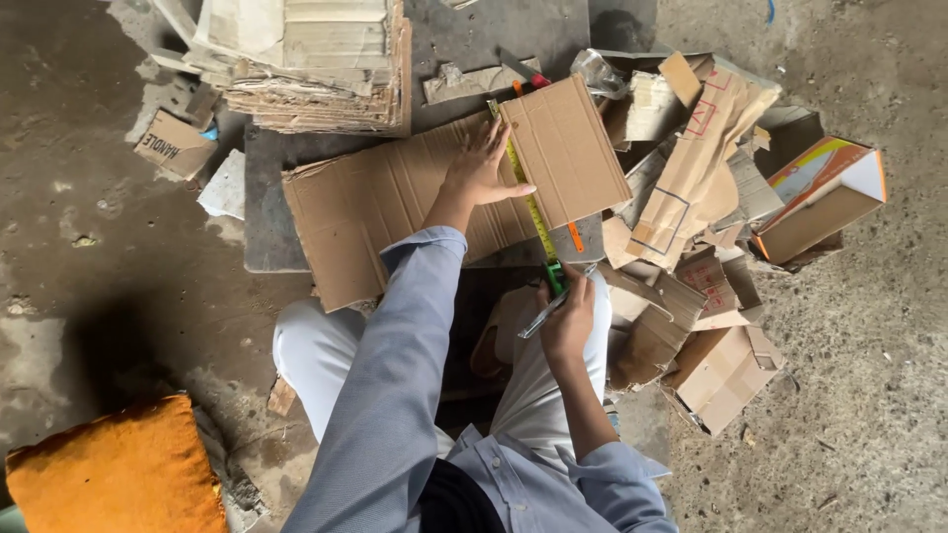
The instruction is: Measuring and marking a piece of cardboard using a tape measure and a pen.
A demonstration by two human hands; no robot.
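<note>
My left hand (482,168) lies flat with spread fingers on a long brown cardboard sheet (385,202), pressing a yellow tape measure (526,192) against it. The tape runs from the sheet's far edge down toward me. A smaller cardboard piece (568,148) lies just right of the tape. My right hand (568,316) is closed on the tape's green case end and a silver pen (543,314), near my knees. The cardboard rests on a grey stone slab (262,207).
A tall stack of flattened cardboard (311,59) stands at the slab's far left. A heap of torn boxes (691,227) lies to the right, with an orange and white box (825,192). An orange cushion (114,474) sits at lower left on the concrete floor.
</note>
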